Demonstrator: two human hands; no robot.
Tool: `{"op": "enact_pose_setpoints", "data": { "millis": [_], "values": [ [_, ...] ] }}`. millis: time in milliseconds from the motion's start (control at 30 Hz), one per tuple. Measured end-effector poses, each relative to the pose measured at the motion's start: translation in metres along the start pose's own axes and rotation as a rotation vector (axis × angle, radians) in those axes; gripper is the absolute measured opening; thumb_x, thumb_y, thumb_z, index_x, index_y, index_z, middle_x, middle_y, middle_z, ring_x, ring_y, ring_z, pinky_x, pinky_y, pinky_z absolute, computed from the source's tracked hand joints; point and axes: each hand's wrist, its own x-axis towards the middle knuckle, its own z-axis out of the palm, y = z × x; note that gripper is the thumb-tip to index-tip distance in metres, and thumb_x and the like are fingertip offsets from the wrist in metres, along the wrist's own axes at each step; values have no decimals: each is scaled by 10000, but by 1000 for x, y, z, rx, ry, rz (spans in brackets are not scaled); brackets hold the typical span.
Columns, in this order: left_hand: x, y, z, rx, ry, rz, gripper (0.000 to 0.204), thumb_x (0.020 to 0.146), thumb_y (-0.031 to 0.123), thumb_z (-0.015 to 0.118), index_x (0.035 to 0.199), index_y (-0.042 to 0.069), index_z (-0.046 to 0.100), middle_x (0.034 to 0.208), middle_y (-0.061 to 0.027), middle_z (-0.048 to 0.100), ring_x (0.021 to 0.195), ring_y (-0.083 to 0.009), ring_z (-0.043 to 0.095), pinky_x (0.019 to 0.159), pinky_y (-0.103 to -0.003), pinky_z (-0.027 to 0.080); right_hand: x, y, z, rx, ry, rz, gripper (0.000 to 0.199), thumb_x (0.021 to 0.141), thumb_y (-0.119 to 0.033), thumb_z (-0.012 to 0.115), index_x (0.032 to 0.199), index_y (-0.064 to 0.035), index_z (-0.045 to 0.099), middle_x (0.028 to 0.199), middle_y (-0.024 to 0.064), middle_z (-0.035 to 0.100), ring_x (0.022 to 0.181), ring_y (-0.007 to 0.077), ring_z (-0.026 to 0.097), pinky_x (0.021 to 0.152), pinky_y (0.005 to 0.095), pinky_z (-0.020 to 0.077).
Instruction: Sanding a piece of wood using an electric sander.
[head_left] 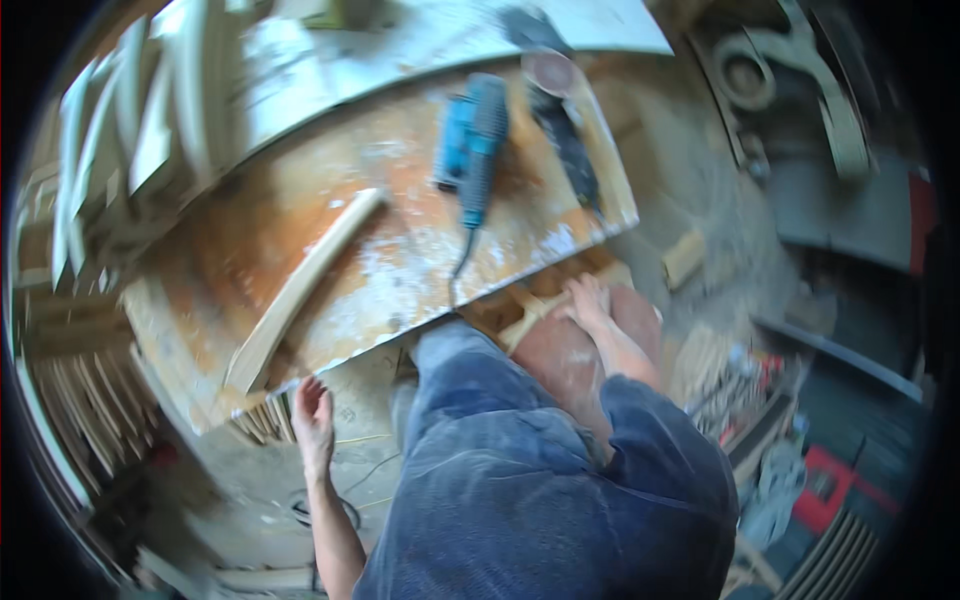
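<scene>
My left hand hangs beside the near left edge of the workbench, empty, its fingers loosely extended. A slim, slightly curved wooden piece lies across the bench just beyond it. My right hand reaches down past the bench's near edge, its fingers bent over a pale wooden piece; blur hides the exact grip. Below that wrist is a reddish-brown, rounded panel. A blue and black sander with a cord rests on the bench. Right of it lies a dark tool with a round disc.
Pale curved wooden parts stand stacked at the far left, with thin strips below. A white-topped surface lies behind the bench. Assorted tools and a red case are on my right. A cord trails over the floor.
</scene>
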Motion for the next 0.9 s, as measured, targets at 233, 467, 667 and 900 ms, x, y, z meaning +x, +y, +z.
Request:
{"op": "enact_pose_setpoints", "data": {
  "millis": [233, 467, 667, 900],
  "values": [
    [-32, -14, 19, 292, 292, 186, 481, 900, 82, 744, 1353, 22, 590, 1296, -228, 653, 1238, -370, 618, 1090, -459, 476, 22, -97, -93, 706, 235, -254, 443, 883, -264, 845, 1232, -108, 620, 1013, 67, 646, 926, 173, 644, 890, 311, 533],
    [61, -14, 3, 607, 776, 208, 811, 762, 148, 853, 1481, 71, 486, 1574, -227, 428, 1465, -464, 356, 1231, -523, 326, 176, -219, -208, 1586, -284, 31, 529, 966, -477, 753, 1222, -40, 602, 1085, 90, 700, 961, 278, 716, 840, 507, 620],
    [86, 31, -3, 887, 622, -105, 946, 702, 72, 800, 1570, 150, 433, 1635, -201, 382, 1492, -478, 327, 1273, -507, 286, 186, -199, -199, 1425, -119, -148, 507, 923, -396, 816, 1181, 4, 642, 1078, 118, 716, 931, 292, 742, 867, 490, 640],
    [77, 13, -25, 870, 473, -174, 870, 602, 257, 850, 1429, 126, 610, 1435, -216, 564, 1304, -434, 549, 1100, -504, 494, 199, -225, -198, 1346, -36, -363, 744, 805, -270, 894, 1285, 65, 435, 1088, 156, 648, 847, 223, 699, 709, 406, 629]
  ]
}}
